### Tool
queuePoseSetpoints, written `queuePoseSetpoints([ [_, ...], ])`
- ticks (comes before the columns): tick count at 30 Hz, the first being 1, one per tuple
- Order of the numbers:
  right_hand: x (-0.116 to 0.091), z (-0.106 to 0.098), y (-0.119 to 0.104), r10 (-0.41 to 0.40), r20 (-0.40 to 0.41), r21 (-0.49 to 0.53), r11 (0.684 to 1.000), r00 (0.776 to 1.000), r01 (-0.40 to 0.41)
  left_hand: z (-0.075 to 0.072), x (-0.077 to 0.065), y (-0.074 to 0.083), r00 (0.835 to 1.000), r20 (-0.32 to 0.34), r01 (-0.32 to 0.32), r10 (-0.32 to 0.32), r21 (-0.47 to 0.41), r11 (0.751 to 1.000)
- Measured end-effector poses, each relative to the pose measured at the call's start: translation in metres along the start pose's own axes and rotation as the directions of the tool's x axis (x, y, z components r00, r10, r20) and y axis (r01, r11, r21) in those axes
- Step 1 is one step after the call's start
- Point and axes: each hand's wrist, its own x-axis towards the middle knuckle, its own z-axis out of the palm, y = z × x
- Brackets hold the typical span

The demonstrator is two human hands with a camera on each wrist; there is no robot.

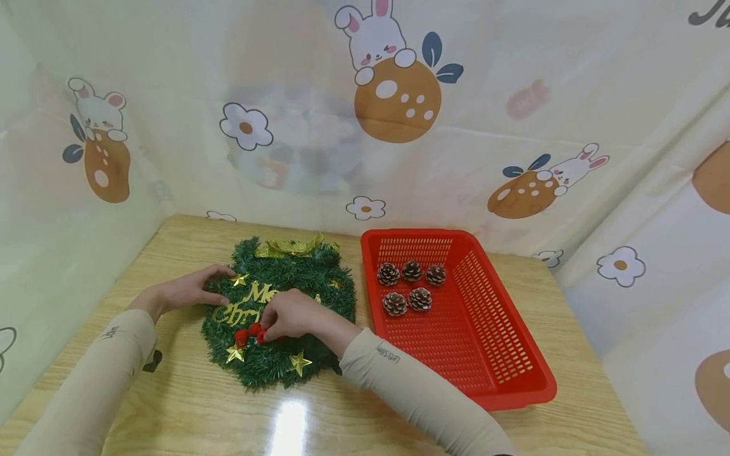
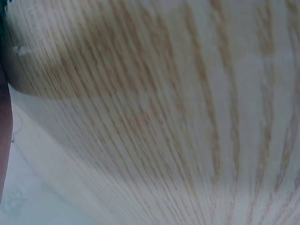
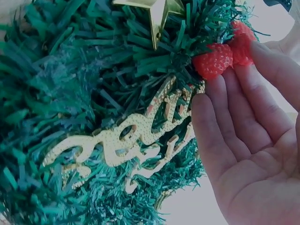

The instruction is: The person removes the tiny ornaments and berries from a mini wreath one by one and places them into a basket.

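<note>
A green Christmas wreath [image 1: 288, 270] with gold lettering [image 1: 259, 292] and gold stars [image 1: 299, 362] lies on the table. Red artificial berries [image 1: 241, 337] sit low on its front; in the right wrist view, the thumb and fingertips of my right hand [image 3: 248, 140] pinch the berries [image 3: 213, 61] beside the lettering. From the head view, my right hand [image 1: 291, 313] reaches over the wreath and covers part of the words. My left hand [image 1: 191, 292] rests at the wreath's left edge, thumb and fingers apart, fingertips near a gold star [image 1: 239, 279].
A red plastic basket [image 1: 513, 329] stands right of the wreath, with several pine cones [image 1: 419, 299] inside. A gold bow [image 1: 291, 247] tops the wreath. Behind the wooden table [image 1: 188, 405] hangs a printed cloth [image 1: 308, 164]. The left wrist view shows mostly wood-grain tabletop [image 2: 164, 93].
</note>
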Motion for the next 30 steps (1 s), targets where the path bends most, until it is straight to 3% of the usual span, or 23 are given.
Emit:
queuePoseSetpoints([
  [4,-0.003,-0.005,0.002,0.007,-0.023,0.054,0.999,1.000,-0.006,0.000,0.001,-0.003,1.000,0.003,0.004,-0.004,-0.003,1.000],
  [10,-0.007,-0.014,0.007,0.056,-0.137,0.170,0.985,0.989,-0.032,-0.002,0.003,-0.006,1.000,0.003,0.009,-0.010,0.003,1.000],
  [19,-0.018,-0.031,0.013,0.207,-0.259,0.419,0.904,0.944,-0.083,0.000,0.001,-0.004,0.999,0.008,0.031,-0.031,-0.025,0.999],
  [23,-0.024,-0.038,0.019,0.252,-0.300,0.564,0.825,0.920,-0.042,0.000,0.001,-0.005,0.999,0.012,0.032,-0.032,-0.033,0.999],
  [27,-0.030,-0.043,0.029,0.273,-0.309,0.720,0.693,0.911,0.036,-0.001,0.001,-0.005,1.000,0.012,0.027,-0.027,-0.031,0.999],
  [30,-0.035,-0.047,0.035,0.281,-0.303,0.773,0.632,0.911,0.062,-0.001,0.000,-0.004,1.000,0.014,0.020,-0.020,-0.025,0.999],
])
